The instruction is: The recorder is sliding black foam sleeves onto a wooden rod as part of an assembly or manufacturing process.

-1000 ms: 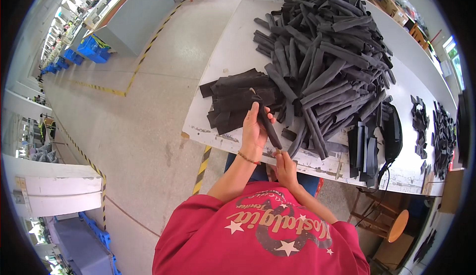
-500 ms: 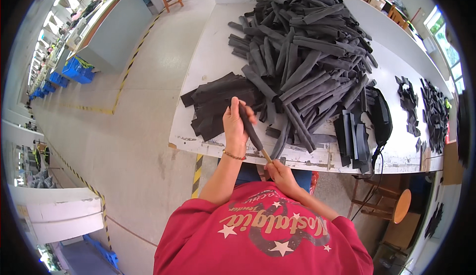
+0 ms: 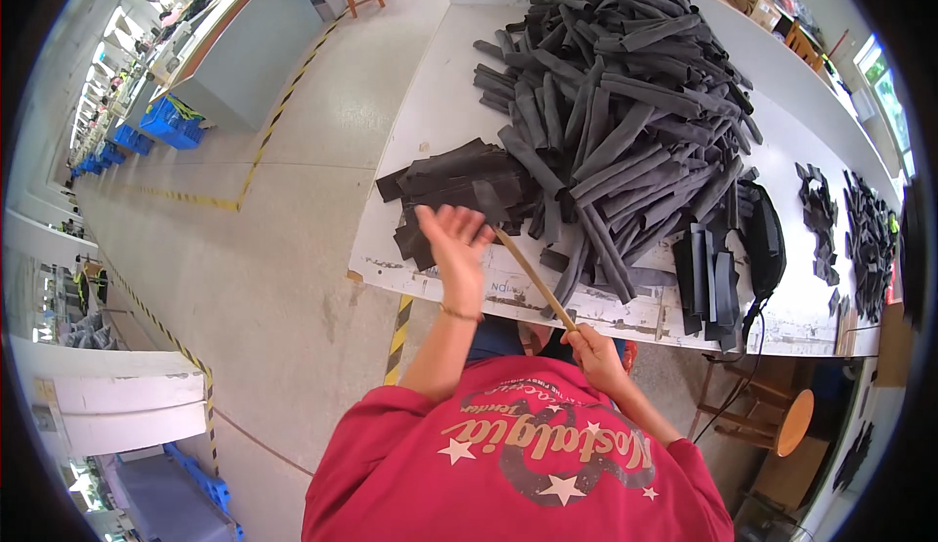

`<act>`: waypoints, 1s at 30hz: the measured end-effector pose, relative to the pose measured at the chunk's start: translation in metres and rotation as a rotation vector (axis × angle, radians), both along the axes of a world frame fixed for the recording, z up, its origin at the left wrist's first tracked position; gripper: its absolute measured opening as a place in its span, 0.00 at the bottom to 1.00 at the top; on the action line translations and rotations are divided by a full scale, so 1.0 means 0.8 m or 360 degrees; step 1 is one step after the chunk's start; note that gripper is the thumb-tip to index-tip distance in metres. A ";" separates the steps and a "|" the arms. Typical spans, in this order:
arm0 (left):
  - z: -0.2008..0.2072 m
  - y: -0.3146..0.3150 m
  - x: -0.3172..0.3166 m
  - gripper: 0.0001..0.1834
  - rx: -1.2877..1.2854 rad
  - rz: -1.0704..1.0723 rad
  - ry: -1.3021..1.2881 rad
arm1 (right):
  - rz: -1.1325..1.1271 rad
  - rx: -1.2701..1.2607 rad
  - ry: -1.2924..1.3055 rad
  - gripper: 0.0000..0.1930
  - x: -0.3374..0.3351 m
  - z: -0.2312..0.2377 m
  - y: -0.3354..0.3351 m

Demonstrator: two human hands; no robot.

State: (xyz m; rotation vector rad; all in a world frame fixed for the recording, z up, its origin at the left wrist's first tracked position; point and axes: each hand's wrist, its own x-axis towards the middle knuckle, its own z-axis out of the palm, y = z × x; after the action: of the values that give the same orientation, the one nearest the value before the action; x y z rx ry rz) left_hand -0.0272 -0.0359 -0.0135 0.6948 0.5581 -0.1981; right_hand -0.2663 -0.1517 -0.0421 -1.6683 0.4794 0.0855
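Note:
My left hand (image 3: 455, 257) is open, palm turned up and fingers spread, just in front of a stack of flat dark fabric pieces (image 3: 440, 178) on the white table. In my right hand (image 3: 594, 354), at the table's near edge, is the lower end of a thin wooden stick (image 3: 535, 280). The stick slants up to the left, bare along its visible length, its tip close to my left fingers. Beyond my hands rises a large heap of dark grey fabric tubes (image 3: 635, 127). A blurred dark patch lies past my left fingertips; I cannot make out what it is.
Flat black strips (image 3: 699, 273) and a black pouch-like item (image 3: 764, 239) with a cord lie on the table's right part. Further right are more dark scraps (image 3: 819, 219). A wooden stool (image 3: 789, 423) stands below the right edge; blue crates (image 3: 172, 124) sit far left.
The dark tube that covered the stick is off it, leaving the wood bare. My left hand has opened from its grip on that tube. My right hand has moved slightly right and down.

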 end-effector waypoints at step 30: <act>-0.029 -0.023 0.031 0.13 -0.0653 -0.0572 -0.0062 | 0.0254 -0.0171 -0.0452 0.08 0.094 0.078 0.001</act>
State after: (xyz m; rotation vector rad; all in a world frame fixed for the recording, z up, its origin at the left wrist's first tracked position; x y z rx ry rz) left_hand -0.0021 -0.0539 -0.0368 0.3921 0.3354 -0.6156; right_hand -0.1915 -0.1507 0.0200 -1.7882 0.1382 -0.0611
